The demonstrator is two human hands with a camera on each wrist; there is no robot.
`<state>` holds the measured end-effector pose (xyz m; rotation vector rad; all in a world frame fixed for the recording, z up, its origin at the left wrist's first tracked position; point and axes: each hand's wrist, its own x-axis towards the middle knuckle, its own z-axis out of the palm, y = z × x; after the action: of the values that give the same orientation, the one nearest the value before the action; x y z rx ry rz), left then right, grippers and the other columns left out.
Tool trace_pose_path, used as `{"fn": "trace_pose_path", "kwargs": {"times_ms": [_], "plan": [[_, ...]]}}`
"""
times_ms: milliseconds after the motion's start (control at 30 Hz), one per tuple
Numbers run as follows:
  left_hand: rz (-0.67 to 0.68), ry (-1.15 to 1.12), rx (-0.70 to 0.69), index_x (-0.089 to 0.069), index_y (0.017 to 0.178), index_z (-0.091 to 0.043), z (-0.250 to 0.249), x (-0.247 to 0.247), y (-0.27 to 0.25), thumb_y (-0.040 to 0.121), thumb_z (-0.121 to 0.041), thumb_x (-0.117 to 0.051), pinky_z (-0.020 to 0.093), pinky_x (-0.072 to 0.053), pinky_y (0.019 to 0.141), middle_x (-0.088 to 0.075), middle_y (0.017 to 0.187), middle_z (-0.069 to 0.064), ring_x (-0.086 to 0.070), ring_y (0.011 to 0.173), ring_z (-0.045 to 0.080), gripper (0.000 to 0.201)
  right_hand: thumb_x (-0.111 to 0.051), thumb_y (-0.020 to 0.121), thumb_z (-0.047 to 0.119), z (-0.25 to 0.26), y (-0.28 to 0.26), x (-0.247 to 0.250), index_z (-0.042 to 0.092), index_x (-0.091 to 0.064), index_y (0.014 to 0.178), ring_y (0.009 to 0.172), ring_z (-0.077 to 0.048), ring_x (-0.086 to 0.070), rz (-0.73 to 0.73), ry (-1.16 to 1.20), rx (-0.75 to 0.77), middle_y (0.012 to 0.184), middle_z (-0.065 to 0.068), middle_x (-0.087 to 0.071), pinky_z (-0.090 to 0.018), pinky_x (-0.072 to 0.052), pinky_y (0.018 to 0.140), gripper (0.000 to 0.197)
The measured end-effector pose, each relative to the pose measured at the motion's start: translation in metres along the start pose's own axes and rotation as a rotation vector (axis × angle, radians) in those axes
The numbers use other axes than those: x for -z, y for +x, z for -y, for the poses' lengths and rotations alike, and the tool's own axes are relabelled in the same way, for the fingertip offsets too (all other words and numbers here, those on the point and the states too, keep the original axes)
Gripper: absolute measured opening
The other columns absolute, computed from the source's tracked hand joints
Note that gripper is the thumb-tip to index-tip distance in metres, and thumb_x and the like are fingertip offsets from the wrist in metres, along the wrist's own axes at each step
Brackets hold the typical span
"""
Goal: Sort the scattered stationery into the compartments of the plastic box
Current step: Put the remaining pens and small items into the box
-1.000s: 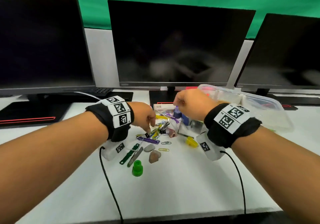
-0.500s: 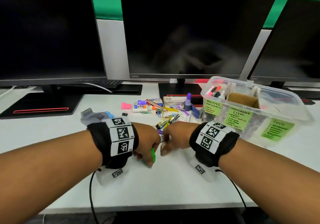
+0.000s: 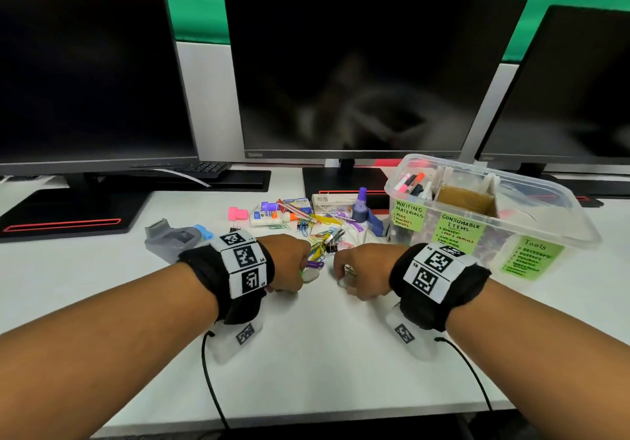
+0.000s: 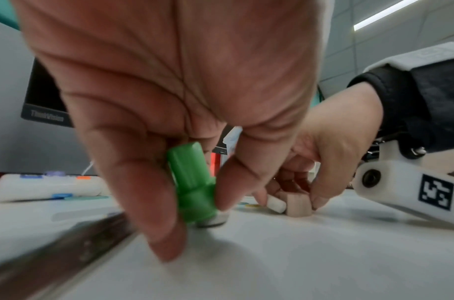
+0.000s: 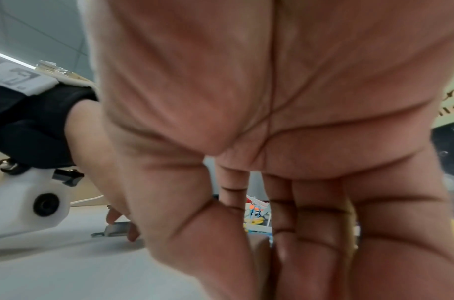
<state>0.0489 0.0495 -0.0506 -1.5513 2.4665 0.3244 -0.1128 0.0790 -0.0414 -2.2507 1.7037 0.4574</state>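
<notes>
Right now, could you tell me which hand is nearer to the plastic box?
Right. The right hand is just in front of the box, near its left end; the left hand, holding a green stamp, is farther left.

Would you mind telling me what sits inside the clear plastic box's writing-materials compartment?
In the clear plastic box, the left-hand compartment above the green "Writing Materials" label holds pens or markers with pink, red and black caps. Their lower parts are hidden behind the label.
</notes>
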Motion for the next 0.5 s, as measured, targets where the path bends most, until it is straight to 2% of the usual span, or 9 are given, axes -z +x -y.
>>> {"fn": "trace_pose_path", "kwargs": {"times_ms": [100,133,200,267,333,433,500], "plan": [[-0.009,-0.018,-0.016,-0.046,0.104,-0.02,-0.009,-0.001,0.003,0.086,-0.04,-0.06,0.021,-0.042,0.052,-0.058,0.1,0.003,-0.051,0.054,0.012,0.03,-0.066,0.082,0.022,-0.001,-0.001,-0.003,0.023,-0.051,0.116,0.061,-0.014,-0.051,0.03,0.09,-0.013,0.105,-0.001,-0.066,-0.021,-0.04,0.05,0.037],[-0.015,0.009,-0.029,-0.046,0.109,-0.019,-0.012,-0.002,0.004,0.085,-0.043,-0.061,0.021,-0.039,0.053,-0.059,0.106,0.004,-0.05,0.058,0.011,0.037,-0.07,0.08,0.025,0.0,-0.001,-0.003,0.022,-0.051,0.114,0.057,-0.013,-0.051,0.035,0.1,-0.017,0.097,-0.002,-0.068,-0.022,-0.04,0.049,0.039],[-0.033,0.06,-0.054,-0.048,0.116,-0.018,-0.019,-0.005,0.009,0.084,-0.045,-0.062,0.025,-0.042,0.067,-0.06,0.114,0.003,-0.059,0.082,0.017,0.044,-0.07,0.081,0.028,0.001,-0.002,-0.002,0.02,-0.053,0.114,0.051,-0.009,-0.047,0.024,0.096,-0.022,0.071,0.002,-0.061,-0.021,-0.039,0.048,0.038],[-0.042,0.084,-0.074,-0.052,0.114,-0.017,-0.025,-0.008,0.015,0.085,-0.041,-0.063,0.03,-0.045,0.081,-0.062,0.115,0.003,-0.058,0.103,0.021,0.039,-0.067,0.084,0.024,0.0,-0.003,-0.002,0.018,-0.055,0.115,0.05,-0.007,-0.045,-0.005,0.091,-0.021,0.062,0.006,-0.05,-0.019,-0.039,0.048,0.033],[-0.047,0.107,-0.09,-0.055,0.112,-0.016,-0.027,-0.009,0.017,0.086,-0.034,-0.064,0.031,-0.045,0.086,-0.062,0.115,0.004,-0.057,0.108,0.022,0.033,-0.062,0.087,0.02,0.001,-0.005,-0.001,0.017,-0.055,0.115,0.049,-0.006,-0.043,-0.027,0.066,-0.016,0.061,0.007,-0.047,-0.017,-0.037,0.046,0.03],[-0.052,0.134,-0.116,-0.057,0.113,-0.017,-0.029,-0.01,0.016,0.089,-0.019,-0.058,0.03,-0.045,0.088,-0.062,0.116,0.002,-0.056,0.11,0.022,0.023,-0.057,0.089,0.019,-0.003,-0.013,0.002,0.017,-0.053,0.114,0.054,-0.011,-0.05,-0.049,0.087,-0.034,0.065,0.005,-0.048,-0.018,-0.04,0.047,0.026],[-0.021,0.113,-0.139,-0.058,0.11,-0.018,-0.029,-0.009,0.015,0.089,-0.013,-0.054,0.029,-0.046,0.082,-0.063,0.114,0.001,-0.057,0.106,0.021,0.022,-0.056,0.089,0.019,-0.009,-0.02,0.01,0.019,-0.053,0.11,0.063,-0.016,-0.055,-0.11,0.141,-0.052,0.074,0.003,-0.053,-0.02,-0.043,0.049,0.021]]}}
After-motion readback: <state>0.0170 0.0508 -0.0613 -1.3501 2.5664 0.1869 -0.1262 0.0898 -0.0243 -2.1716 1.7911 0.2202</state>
